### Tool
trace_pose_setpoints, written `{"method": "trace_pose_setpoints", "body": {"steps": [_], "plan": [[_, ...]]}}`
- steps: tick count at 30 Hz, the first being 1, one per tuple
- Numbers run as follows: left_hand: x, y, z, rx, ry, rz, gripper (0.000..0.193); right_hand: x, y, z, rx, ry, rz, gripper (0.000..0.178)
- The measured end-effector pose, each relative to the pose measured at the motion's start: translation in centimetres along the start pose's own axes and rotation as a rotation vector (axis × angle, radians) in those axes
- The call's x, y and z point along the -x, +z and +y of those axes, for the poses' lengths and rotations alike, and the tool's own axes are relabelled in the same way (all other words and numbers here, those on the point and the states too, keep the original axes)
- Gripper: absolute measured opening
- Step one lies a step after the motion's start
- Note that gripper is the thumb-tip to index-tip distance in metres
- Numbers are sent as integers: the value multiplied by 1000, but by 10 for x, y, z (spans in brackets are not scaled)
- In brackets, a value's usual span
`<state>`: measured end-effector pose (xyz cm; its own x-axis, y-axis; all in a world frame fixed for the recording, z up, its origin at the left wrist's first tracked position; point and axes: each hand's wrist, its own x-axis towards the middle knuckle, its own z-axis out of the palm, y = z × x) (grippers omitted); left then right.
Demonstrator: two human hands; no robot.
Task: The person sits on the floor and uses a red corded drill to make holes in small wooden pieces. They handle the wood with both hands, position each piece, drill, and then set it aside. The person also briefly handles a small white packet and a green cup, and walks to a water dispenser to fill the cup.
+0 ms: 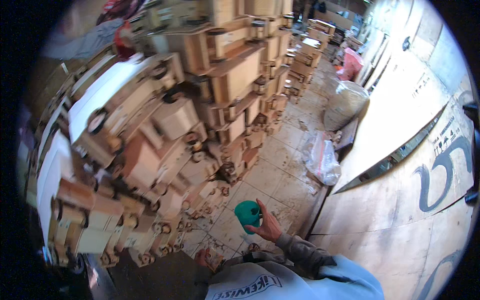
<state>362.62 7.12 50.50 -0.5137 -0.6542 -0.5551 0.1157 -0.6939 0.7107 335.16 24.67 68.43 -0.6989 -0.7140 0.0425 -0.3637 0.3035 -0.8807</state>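
Note:
A green plastic mug is gripped in my right hand, its fingers and thumb around the near right side. It is held above the tiled floor, in front of my body. Lower and to the left, close to my clothing, my left hand shows only in part. Something small and pale brown appears beside its fingers, too blurred to name, and I cannot make out whether the hand grips it.
Tall stacks of wooden box-like pieces with round wheels fill the left side. A tiled walkway runs ahead. Along its right lie a clear plastic bag, a full sack and a pink bag. Large wooden panels lean at right.

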Motion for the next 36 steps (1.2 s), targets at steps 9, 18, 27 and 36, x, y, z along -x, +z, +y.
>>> {"method": "trace_pose_setpoints", "body": {"steps": [9, 18, 27, 36], "plan": [[-196, 150, -56, -308, -164, -222, 19, -16, -108, 112, -260, 300, 643, 99], [-289, 443, -59, -601, -318, -510, 26, -96, -222, 213, -333, 527, 877, 69], [-376, 677, -79, -536, -389, -628, 18, -253, -356, 304, -536, 447, 1171, 59], [-475, 858, -106, -451, -324, -615, 19, -500, -596, 422, -432, 298, 838, 56]]}}
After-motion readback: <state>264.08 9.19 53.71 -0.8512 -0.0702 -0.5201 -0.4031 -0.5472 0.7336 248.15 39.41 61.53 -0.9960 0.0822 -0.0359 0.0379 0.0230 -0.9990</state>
